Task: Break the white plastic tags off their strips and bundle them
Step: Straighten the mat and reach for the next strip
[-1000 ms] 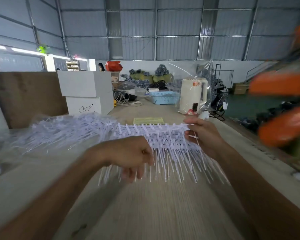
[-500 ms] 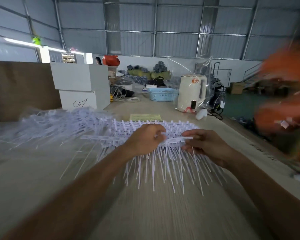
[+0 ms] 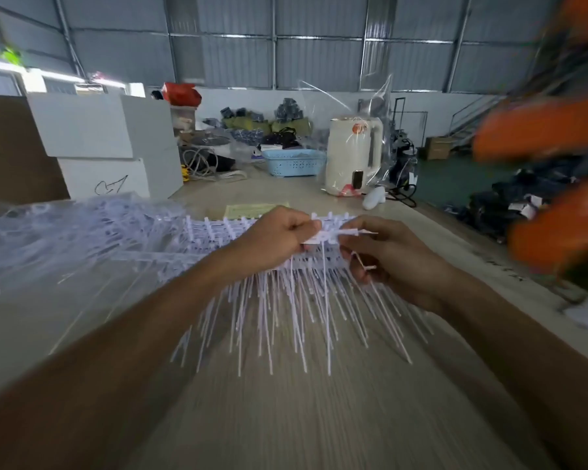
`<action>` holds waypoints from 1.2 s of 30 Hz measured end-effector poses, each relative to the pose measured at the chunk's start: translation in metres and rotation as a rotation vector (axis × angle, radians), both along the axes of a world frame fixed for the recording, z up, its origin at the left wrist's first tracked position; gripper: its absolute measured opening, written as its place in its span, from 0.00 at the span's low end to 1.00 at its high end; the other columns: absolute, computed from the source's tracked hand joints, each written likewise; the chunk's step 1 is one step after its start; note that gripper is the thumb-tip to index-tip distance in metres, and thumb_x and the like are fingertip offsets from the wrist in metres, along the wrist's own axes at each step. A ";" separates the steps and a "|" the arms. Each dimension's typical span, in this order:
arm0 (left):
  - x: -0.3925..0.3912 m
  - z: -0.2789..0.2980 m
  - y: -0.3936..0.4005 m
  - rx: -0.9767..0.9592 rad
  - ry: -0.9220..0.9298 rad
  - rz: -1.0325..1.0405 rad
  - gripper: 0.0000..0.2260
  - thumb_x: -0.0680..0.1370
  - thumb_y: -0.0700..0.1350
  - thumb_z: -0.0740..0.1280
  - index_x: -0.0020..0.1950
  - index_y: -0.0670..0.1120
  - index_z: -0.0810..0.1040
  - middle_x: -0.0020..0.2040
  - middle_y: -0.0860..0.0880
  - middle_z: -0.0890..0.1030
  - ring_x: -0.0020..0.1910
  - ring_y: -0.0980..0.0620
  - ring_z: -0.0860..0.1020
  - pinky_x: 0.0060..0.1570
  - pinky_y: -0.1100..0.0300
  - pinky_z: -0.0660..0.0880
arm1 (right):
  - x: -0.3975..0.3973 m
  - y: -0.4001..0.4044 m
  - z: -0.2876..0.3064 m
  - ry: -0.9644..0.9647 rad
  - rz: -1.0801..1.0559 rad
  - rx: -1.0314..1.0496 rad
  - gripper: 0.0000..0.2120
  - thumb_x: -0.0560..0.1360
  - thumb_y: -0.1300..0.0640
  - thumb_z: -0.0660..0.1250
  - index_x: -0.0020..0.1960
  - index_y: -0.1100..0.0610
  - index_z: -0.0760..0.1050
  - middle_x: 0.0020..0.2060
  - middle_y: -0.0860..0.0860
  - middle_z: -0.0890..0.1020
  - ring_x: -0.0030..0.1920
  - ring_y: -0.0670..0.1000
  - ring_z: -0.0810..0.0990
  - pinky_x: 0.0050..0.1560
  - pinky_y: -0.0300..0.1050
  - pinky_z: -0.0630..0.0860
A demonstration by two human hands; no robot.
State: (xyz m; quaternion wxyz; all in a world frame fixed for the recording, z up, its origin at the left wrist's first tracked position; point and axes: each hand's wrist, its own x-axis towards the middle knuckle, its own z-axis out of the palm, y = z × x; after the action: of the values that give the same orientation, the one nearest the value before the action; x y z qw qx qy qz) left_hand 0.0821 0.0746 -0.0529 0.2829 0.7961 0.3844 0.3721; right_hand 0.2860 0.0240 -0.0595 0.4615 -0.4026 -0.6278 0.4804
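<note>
Wooden table [image 3: 286, 418], tag strip [image 3: 323, 236] pinched between left hand [image 3: 275, 237], right hand [image 3: 387, 256]

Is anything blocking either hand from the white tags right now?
Nothing visible. The left hand and right hand both already pinch the white tags at the top of the strips.

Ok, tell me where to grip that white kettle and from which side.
Grip the kettle by its upright handle, which looks to sit on its right side, coming from the right with fingers curled round it; the smooth, wide body offers no hold.
</note>
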 end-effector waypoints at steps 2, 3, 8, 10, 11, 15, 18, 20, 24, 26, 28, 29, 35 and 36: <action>0.000 0.004 -0.003 -0.042 -0.009 0.011 0.22 0.83 0.45 0.64 0.30 0.45 0.65 0.25 0.56 0.61 0.29 0.53 0.69 0.47 0.59 0.81 | -0.003 -0.005 0.003 -0.094 -0.041 0.172 0.04 0.80 0.62 0.67 0.48 0.64 0.77 0.32 0.52 0.77 0.27 0.48 0.74 0.28 0.41 0.70; -0.001 0.005 -0.004 -0.055 -0.001 0.022 0.24 0.83 0.45 0.64 0.27 0.49 0.64 0.24 0.58 0.60 0.27 0.55 0.69 0.39 0.66 0.77 | -0.004 -0.008 0.004 -0.209 -0.081 0.310 0.05 0.80 0.62 0.67 0.49 0.64 0.76 0.31 0.49 0.77 0.27 0.47 0.74 0.28 0.40 0.70; -0.004 0.006 -0.011 -0.166 0.049 0.008 0.21 0.82 0.46 0.65 0.29 0.47 0.70 0.21 0.56 0.69 0.22 0.58 0.66 0.32 0.62 0.62 | -0.007 -0.009 0.006 -0.719 -0.217 0.865 0.04 0.80 0.63 0.66 0.47 0.61 0.78 0.36 0.49 0.79 0.38 0.45 0.75 0.38 0.34 0.71; -0.004 0.007 -0.013 -0.157 0.072 0.013 0.20 0.82 0.46 0.65 0.30 0.46 0.70 0.21 0.56 0.70 0.23 0.58 0.67 0.32 0.62 0.63 | -0.004 -0.007 0.004 -0.722 -0.218 0.826 0.03 0.81 0.62 0.66 0.49 0.59 0.77 0.34 0.46 0.79 0.37 0.43 0.77 0.37 0.33 0.70; -0.003 0.009 -0.013 -0.131 0.092 0.014 0.21 0.82 0.46 0.65 0.29 0.46 0.70 0.22 0.55 0.70 0.23 0.58 0.67 0.32 0.63 0.64 | -0.004 -0.006 0.002 -0.736 -0.217 0.803 0.02 0.81 0.61 0.65 0.50 0.58 0.77 0.32 0.46 0.79 0.35 0.44 0.77 0.36 0.34 0.70; -0.009 0.018 -0.016 -0.093 0.212 -0.050 0.21 0.81 0.47 0.66 0.28 0.46 0.73 0.23 0.56 0.71 0.24 0.58 0.68 0.32 0.67 0.67 | 0.003 0.004 0.000 -0.816 -0.379 0.766 0.04 0.83 0.58 0.62 0.50 0.55 0.74 0.31 0.51 0.80 0.26 0.44 0.75 0.28 0.40 0.71; -0.015 0.023 -0.020 -0.089 0.229 -0.090 0.20 0.81 0.50 0.66 0.28 0.51 0.75 0.26 0.55 0.75 0.32 0.52 0.74 0.35 0.65 0.70 | 0.020 0.009 0.007 -0.626 -0.526 0.514 0.04 0.83 0.59 0.61 0.55 0.54 0.74 0.33 0.47 0.78 0.27 0.38 0.73 0.26 0.30 0.65; -0.016 0.026 -0.021 -0.053 0.170 -0.078 0.16 0.83 0.49 0.63 0.36 0.48 0.79 0.31 0.54 0.79 0.35 0.52 0.76 0.38 0.62 0.73 | 0.022 0.004 0.003 -0.387 -0.389 0.355 0.07 0.82 0.61 0.62 0.56 0.52 0.76 0.31 0.49 0.79 0.24 0.40 0.71 0.25 0.32 0.66; -0.019 0.030 -0.023 -0.065 0.229 -0.126 0.09 0.84 0.42 0.62 0.50 0.43 0.82 0.43 0.47 0.83 0.39 0.54 0.77 0.42 0.60 0.73 | -0.008 -0.008 -0.001 -0.222 -0.199 0.250 0.11 0.84 0.58 0.60 0.52 0.56 0.82 0.33 0.52 0.78 0.28 0.46 0.69 0.27 0.38 0.65; -0.021 0.030 -0.023 -0.062 0.216 -0.133 0.06 0.82 0.41 0.64 0.55 0.43 0.80 0.44 0.48 0.85 0.38 0.57 0.78 0.41 0.62 0.75 | -0.020 -0.011 0.002 -0.111 -0.157 0.145 0.12 0.84 0.54 0.60 0.52 0.55 0.82 0.33 0.51 0.78 0.29 0.47 0.70 0.28 0.38 0.65; -0.020 0.030 -0.022 -0.072 0.134 -0.143 0.05 0.81 0.41 0.67 0.56 0.43 0.77 0.44 0.45 0.86 0.39 0.54 0.81 0.44 0.57 0.77 | -0.027 -0.012 0.003 -0.091 -0.144 0.123 0.12 0.83 0.52 0.62 0.51 0.56 0.82 0.30 0.48 0.76 0.29 0.46 0.70 0.28 0.38 0.65; -0.020 0.030 -0.021 -0.089 0.087 -0.149 0.07 0.80 0.41 0.69 0.56 0.42 0.75 0.44 0.44 0.86 0.40 0.50 0.82 0.46 0.54 0.79 | -0.029 -0.012 0.002 -0.120 -0.150 0.147 0.12 0.82 0.52 0.64 0.50 0.58 0.82 0.28 0.46 0.74 0.28 0.46 0.69 0.28 0.38 0.65; -0.032 0.029 -0.018 -0.081 0.238 -0.120 0.09 0.81 0.47 0.67 0.54 0.42 0.80 0.44 0.50 0.86 0.44 0.54 0.84 0.44 0.67 0.76 | -0.026 -0.012 0.001 -0.149 -0.221 0.248 0.07 0.80 0.56 0.68 0.44 0.57 0.80 0.28 0.44 0.71 0.26 0.43 0.68 0.27 0.37 0.67; -0.034 0.028 -0.018 -0.081 0.280 -0.096 0.12 0.81 0.49 0.65 0.53 0.41 0.80 0.43 0.49 0.86 0.42 0.54 0.83 0.44 0.65 0.75 | -0.025 -0.011 0.002 -0.147 -0.237 0.249 0.07 0.80 0.56 0.68 0.44 0.56 0.80 0.28 0.43 0.72 0.26 0.43 0.68 0.27 0.37 0.67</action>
State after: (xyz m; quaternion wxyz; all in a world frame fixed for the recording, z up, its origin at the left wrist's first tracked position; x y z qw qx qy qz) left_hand 0.0479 0.0570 -0.0246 0.2759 0.8456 0.3961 0.2279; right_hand 0.2613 0.0129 -0.0576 0.5140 -0.4475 -0.6628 0.3104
